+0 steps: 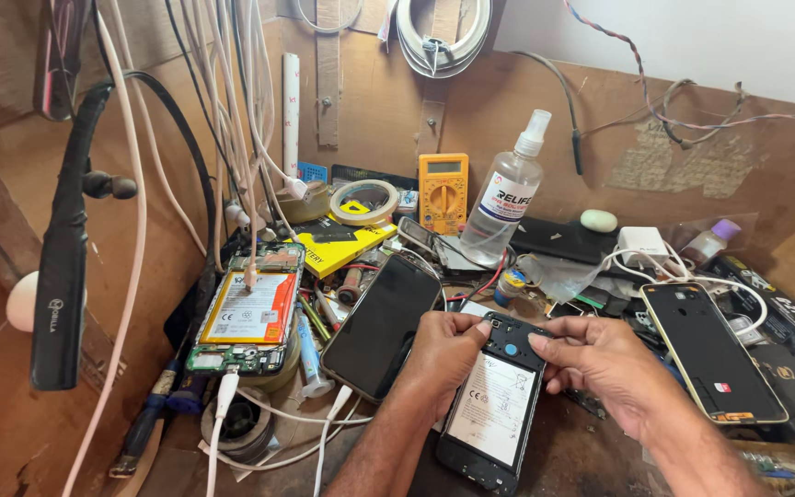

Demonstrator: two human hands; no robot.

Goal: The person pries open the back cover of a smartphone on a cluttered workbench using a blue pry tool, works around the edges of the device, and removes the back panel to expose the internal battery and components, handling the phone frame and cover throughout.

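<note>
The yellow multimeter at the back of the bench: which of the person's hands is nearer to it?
Left. The left hand lies almost straight below the yellow multimeter, on the opened phone; the right hand sits farther right.

Left hand (445, 354) and right hand (600, 361) meet, fingers curled, thumbs pressing downward.

Wooden bench (591, 451) (cluttered): phones (384, 322), multimeter (443, 191), spray bottle (505, 193), tape roll (364, 198).

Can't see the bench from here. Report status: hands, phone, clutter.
Left hand and right hand both grip open phone at top edge. Battery exposed. Second phone touching left hand's side; back cover lies right.
</note>
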